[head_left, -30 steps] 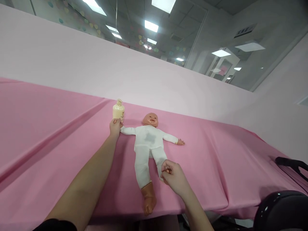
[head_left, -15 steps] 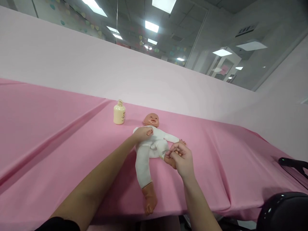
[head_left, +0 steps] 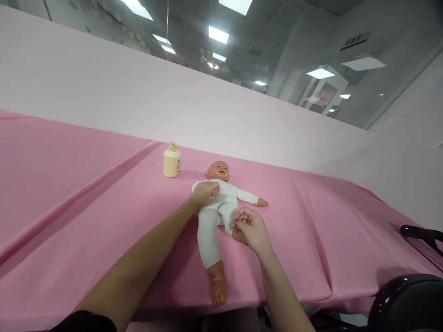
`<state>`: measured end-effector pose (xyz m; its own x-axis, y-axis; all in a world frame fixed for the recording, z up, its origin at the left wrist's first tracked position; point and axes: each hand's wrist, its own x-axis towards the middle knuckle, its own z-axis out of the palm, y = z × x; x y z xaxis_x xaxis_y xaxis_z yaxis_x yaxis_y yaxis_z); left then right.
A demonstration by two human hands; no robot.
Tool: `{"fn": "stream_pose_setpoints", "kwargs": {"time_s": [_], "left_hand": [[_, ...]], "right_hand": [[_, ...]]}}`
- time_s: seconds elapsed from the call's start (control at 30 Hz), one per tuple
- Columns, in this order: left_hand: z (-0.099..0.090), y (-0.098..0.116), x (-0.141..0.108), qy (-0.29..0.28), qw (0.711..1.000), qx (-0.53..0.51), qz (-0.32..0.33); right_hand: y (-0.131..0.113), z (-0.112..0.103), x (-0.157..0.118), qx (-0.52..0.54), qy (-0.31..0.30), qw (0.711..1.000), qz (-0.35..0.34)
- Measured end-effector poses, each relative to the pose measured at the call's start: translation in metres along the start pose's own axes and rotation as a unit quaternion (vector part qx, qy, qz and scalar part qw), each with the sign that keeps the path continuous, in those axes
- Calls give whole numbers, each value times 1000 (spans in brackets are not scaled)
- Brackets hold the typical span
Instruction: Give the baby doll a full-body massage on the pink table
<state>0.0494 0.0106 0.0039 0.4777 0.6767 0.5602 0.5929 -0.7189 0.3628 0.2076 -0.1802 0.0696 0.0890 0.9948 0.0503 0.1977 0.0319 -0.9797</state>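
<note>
A baby doll (head_left: 226, 198) in a white suit lies on its back on the pink cloth (head_left: 138, 180), head away from me. My left hand (head_left: 205, 193) is closed at the doll's chest, on its left side in view, around the doll's small hand, whose fingers poke out. My right hand (head_left: 249, 226) is curled at the doll's bent right-side leg, just above the foot; its fingers are pressed together, and what they hold is hidden. The doll's other leg stretches toward the near edge, its brown foot (head_left: 219, 286) bare.
A cream pump bottle (head_left: 172, 160) stands beyond the doll to the left. Behind the cloth rises a white wall (head_left: 207, 120) with glass above. A black chair (head_left: 408, 304) and a black armrest (head_left: 422, 234) are at the right.
My right hand has shifted slightly left, and the doll's bent leg has moved with it. The doll's outstretched hand now shows more fully. My left hand stays nearly still.
</note>
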Motion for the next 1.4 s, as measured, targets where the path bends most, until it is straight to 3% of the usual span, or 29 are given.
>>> {"fn": "stream_pose_setpoints", "kwargs": {"time_s": [0.1, 0.17, 0.3, 0.37, 0.47, 0.6, 0.7, 0.8, 0.87, 0.93, 1.0, 1.13, 1.27, 1.4], "left_hand": [[-3, -18, -3, 74, 995, -17, -71], [-6, -34, -6, 142, 975, -76, -151], [-10, -67, -11, 288, 883, -237, -286], [-12, -78, -13, 315, 858, -266, -305], [-17, -85, -13, 333, 844, -280, -313], [-24, -68, -1, 353, 848, -284, -275], [-28, -38, 10, 313, 894, -249, -200], [-24, -7, 11, 211, 958, -171, -96], [-17, 7, 8, 118, 988, -96, -6], [-9, 14, 3, 17, 997, -15, 78], [-2, 16, -1, -43, 989, 46, 130], [3, 14, -1, -48, 986, 71, 141], [-1, 13, 2, -35, 990, 64, 121], [-13, 4, 7, 39, 999, -19, 8]], "right_hand": [[1, -3, -23, -37, -84, 994, 53], [8, -2, -34, -66, -94, 992, 54], [24, 1, -40, -52, -44, 997, 45], [30, 0, -39, -30, -33, 998, 49], [30, -3, -36, -20, -39, 997, 59], [10, -7, -37, 17, -37, 998, 49], [-18, -9, -42, 42, -11, 999, -2], [-34, -8, -38, 50, 32, 996, -73], [-30, -4, -27, 47, 55, 992, -105], [-17, 3, -11, 34, 60, 990, -120], [0, 9, 4, 18, 60, 990, -129], [21, 15, 19, -18, 60, 990, -127], [12, 11, 9, 14, 38, 995, -95], [3, 4, -15, 34, -31, 998, -34]]}}
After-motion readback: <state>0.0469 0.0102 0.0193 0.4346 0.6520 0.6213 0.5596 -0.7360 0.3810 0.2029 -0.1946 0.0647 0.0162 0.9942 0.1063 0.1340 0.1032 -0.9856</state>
